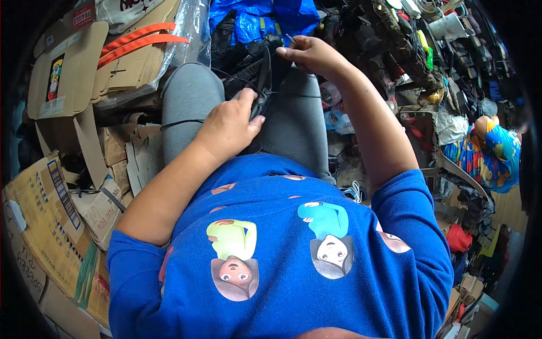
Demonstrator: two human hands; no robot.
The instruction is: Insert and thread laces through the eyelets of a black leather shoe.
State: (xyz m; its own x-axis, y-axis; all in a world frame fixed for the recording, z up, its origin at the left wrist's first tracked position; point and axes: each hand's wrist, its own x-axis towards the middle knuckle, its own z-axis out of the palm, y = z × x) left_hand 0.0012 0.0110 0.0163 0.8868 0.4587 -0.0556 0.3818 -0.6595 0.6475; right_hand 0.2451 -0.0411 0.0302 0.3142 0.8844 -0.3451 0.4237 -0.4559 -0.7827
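Observation:
Between my knees lies a black item (pixel 263 76), perhaps a shoe or bag piece, with a curved upright edge; its exact kind is unclear. My left hand (pixel 228 124) grips its near end, thumb and forefinger closed against the black material. Up and to the right, my right hand (pixel 312 55) pinches a thin needle-like piece (pixel 291 39), just beside the item and above my right knee. A black cord (pixel 183 122) crosses my left thigh, and dark line also runs over my right thigh. More black material sits beyond the item, partly hidden.
Blue plastic sheeting (pixel 248 28) lies beyond my knees. Flattened cardboard (pixel 132 65) with orange strips (pixel 141 39) stands at the left, more cardboard boxes (pixel 53 226) nearer. On the right are crowded shelves of tools and oddments, and another person's colourful clothing (pixel 488 158).

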